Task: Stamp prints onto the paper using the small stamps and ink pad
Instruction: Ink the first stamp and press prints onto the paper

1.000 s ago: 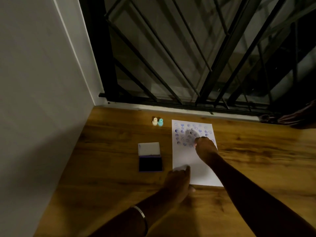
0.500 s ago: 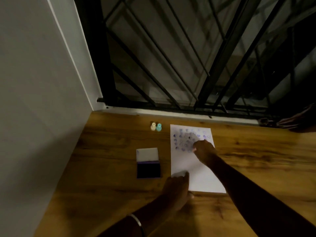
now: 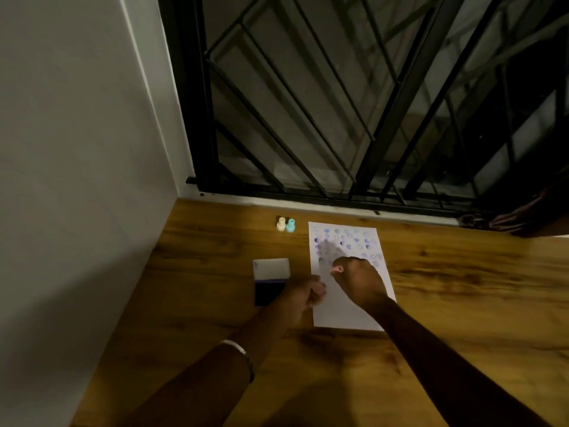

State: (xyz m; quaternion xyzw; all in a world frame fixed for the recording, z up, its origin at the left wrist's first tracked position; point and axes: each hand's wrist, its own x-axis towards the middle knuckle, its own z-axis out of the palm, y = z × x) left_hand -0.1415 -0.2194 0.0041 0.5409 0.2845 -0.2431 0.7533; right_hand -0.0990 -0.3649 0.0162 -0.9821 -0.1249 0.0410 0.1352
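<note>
My right hand (image 3: 360, 280) is in the middle of the frame, above the paper (image 3: 345, 312). The fingers are curled closed around a small pinkish stamp (image 3: 338, 269), and only its tip shows at the left side of my fist. I cannot tell if the stamp touches the sheet. My left hand (image 3: 300, 295) is just left of it, at the left edge of the paper. Its fingers are curled in, but the hand is blurred, so I cannot tell if it holds something or only presses the sheet.

The paper lies on the wooden table (image 3: 462, 288), a little right of the centre. Its upper part is covered with many blue and purple prints (image 3: 357, 240); the lower part is white. The ink pad (image 3: 271, 282) lies open left of the paper, with the pale lid towards the top of the frame and the dark pad below, partly behind my left hand. Two more stamps stand upright side by side further up, near the window: a cream stamp (image 3: 280, 224) and a teal stamp (image 3: 290, 225), touching or almost touching. I wear a bangle (image 3: 240, 352) on the left wrist. A black grille (image 3: 338, 103) fills the upper part of the frame, and a white wall (image 3: 77, 149) the left.
</note>
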